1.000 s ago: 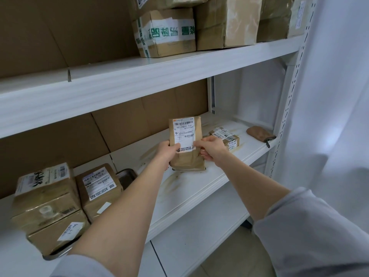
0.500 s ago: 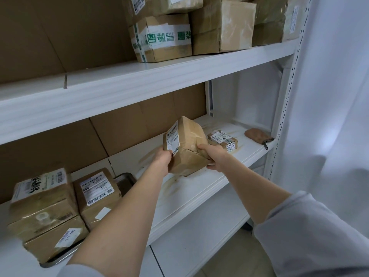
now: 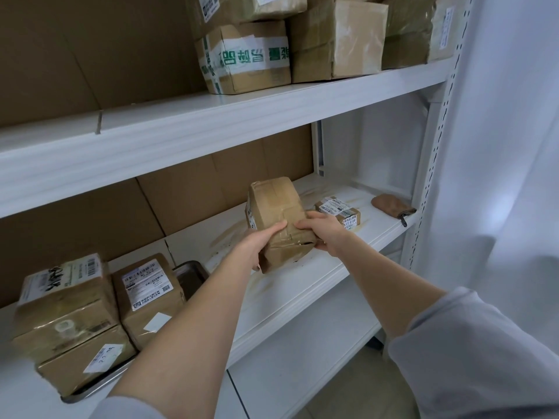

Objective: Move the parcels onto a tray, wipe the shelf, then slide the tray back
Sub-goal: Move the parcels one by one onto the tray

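Two arms (image 3: 187,316): outstretched
Left hand (image 3: 257,241): fingers wrap brown taped cardboard parcel (image 3: 276,204)
Right hand (image 3: 328,234): fingers grip its right side

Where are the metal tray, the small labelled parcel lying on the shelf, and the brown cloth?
metal tray (image 3: 191,275): head view, bare right-hand end.
small labelled parcel (image 3: 338,210): head view, labelled top face.
brown cloth (image 3: 389,203): head view, middle of the fabric.
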`<state>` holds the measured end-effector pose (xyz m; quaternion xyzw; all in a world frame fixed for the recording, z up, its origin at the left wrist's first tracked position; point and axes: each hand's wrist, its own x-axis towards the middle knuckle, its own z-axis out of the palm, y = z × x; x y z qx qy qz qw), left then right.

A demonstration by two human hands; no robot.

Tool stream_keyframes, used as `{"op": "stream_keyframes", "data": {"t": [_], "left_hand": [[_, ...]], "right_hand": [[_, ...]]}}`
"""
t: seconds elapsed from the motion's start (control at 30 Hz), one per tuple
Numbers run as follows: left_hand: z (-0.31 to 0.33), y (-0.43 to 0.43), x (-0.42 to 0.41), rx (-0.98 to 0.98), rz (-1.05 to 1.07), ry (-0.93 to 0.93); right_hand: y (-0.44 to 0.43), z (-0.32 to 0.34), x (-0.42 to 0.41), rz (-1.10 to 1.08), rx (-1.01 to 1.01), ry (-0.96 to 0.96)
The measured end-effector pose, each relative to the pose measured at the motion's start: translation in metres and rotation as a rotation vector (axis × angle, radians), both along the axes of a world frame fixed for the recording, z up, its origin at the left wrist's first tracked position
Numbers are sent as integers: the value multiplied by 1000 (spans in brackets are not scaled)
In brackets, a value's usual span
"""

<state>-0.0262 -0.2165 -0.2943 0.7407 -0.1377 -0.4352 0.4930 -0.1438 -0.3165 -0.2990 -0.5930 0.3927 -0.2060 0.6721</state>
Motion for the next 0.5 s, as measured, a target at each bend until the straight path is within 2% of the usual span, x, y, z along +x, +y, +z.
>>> {"op": "stream_keyframes", "data": {"t": [0.23, 0.4, 0.5], "left_hand": [[2, 9, -2, -83, 45, 22], [-1, 11, 5, -147, 105, 201], [0, 10, 4, -177, 105, 303]], "right_hand": [[-6, -7, 2, -37, 62, -43], [-7, -13, -4, -59, 133, 111], [-5, -17, -9, 60, 282, 41]]}}
